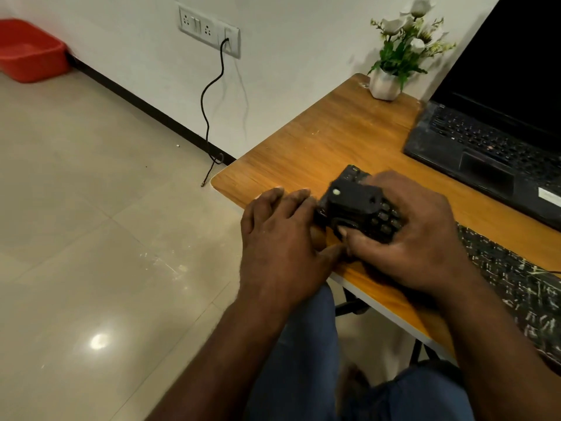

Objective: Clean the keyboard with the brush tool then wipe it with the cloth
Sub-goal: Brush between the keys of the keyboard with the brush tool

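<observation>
Black keyboard (516,284) lies along the counter's (303,147) near edge, its keys strewn with pale debris. Black brush tool (352,202) sits on the keyboard's left end. Right hand (416,235): grip closed round the brush tool, thumb on its near side. Left hand (279,238): grip slack, fingers straight, holding nothing, flat on the counter just beside the keyboard's left end. Open laptop (485,153) stands behind the keyboard.

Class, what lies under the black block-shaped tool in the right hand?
The left end of the dusty black keyboard, a few keys showing beside it. The black block-shaped tool and right hand cover the keys below; no bristles show.
</observation>
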Motion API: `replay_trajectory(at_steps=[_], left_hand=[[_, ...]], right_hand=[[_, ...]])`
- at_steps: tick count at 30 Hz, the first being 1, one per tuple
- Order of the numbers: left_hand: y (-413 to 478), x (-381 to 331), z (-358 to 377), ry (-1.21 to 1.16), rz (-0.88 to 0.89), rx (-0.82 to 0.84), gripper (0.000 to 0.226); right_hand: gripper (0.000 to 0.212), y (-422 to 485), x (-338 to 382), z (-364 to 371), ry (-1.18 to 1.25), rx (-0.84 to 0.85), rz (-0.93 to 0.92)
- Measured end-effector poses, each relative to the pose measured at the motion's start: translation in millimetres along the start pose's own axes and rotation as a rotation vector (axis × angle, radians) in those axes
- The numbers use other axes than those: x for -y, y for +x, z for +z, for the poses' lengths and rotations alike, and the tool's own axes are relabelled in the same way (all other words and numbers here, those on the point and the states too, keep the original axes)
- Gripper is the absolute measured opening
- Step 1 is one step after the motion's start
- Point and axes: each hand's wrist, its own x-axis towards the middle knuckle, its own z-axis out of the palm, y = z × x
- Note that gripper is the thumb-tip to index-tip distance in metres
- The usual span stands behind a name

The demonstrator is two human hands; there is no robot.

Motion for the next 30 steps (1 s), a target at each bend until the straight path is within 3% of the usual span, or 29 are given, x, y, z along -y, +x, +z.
replay_trajectory(at_steps=[7, 16, 23, 30], left_hand=[[4.8, -3.8, -6.7, 0.002, 0.049, 0.048, 0.088], [11.5, 6.0, -14.6, -0.035, 0.089, 0.062, 0.065], [12.4, 6.2, -15.5, -0.033, 0.082, 0.089, 0.082], [13.2, 6.9, -11.8, -0.049, 0.082, 0.042, 0.065]], right_hand=[[0.046, -45.0, 11.3, -16.6, -0.039, -0.207, 0.245], [0.035, -14.3, 26.2, 23.7, -0.082, -0.252, 0.202], [0.039, -28.9, 32.3, -3.2, -0.097, -0.197, 0.263], [0.034, -12.4, 33.1, 26.0, -0.141, -0.264, 0.199]])
